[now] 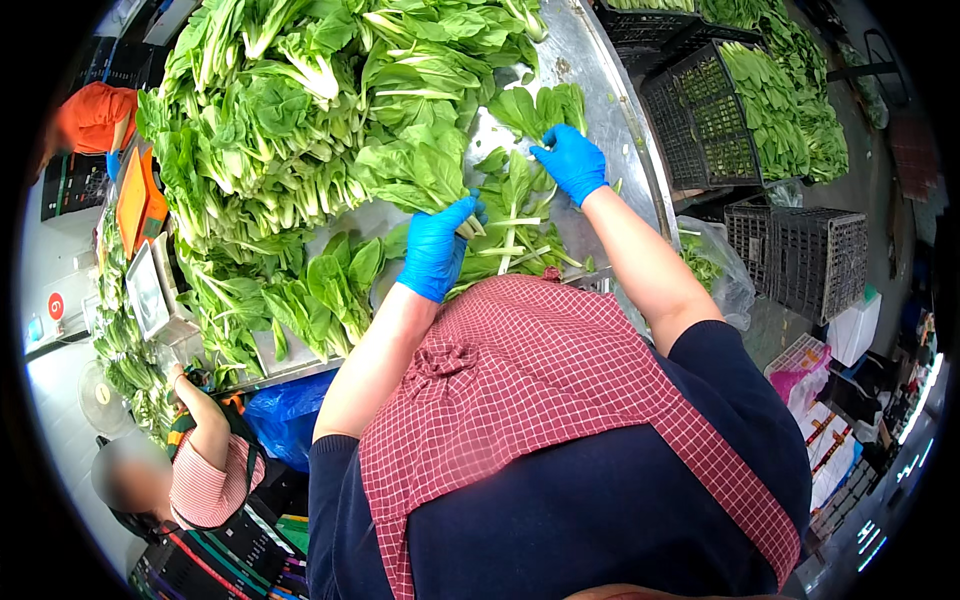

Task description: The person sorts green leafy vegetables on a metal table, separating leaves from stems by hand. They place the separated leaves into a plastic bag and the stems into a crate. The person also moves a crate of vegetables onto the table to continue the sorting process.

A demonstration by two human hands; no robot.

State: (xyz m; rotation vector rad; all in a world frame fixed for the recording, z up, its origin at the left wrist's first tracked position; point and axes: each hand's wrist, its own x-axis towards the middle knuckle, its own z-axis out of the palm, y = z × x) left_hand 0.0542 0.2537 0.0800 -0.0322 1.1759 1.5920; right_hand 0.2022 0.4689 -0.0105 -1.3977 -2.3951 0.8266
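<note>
My left hand [439, 247], in a blue glove, is closed around the stems of a bunch of leafy greens [420, 166]. The leaves point away from me and the pale cut stems stick out by my thumb. My right hand [574, 163], gloved the same way, pinches the base of a smaller leafy green [541, 111] near the table's right side. Between both hands lie loose leaves and trimmed stalks [517, 225] on the metal table [581, 82]. A big heap of leafy greens [262, 142] rises to the left, many stem ends facing me.
Black plastic crates [690, 127] packed with greens stand beyond the table's right edge, with stacked crates [799, 251] and a clear plastic bag [720, 262] nearer. At left are a weighing scale [148, 289], an orange scale [139, 202] and two people, one in a striped shirt [210, 480].
</note>
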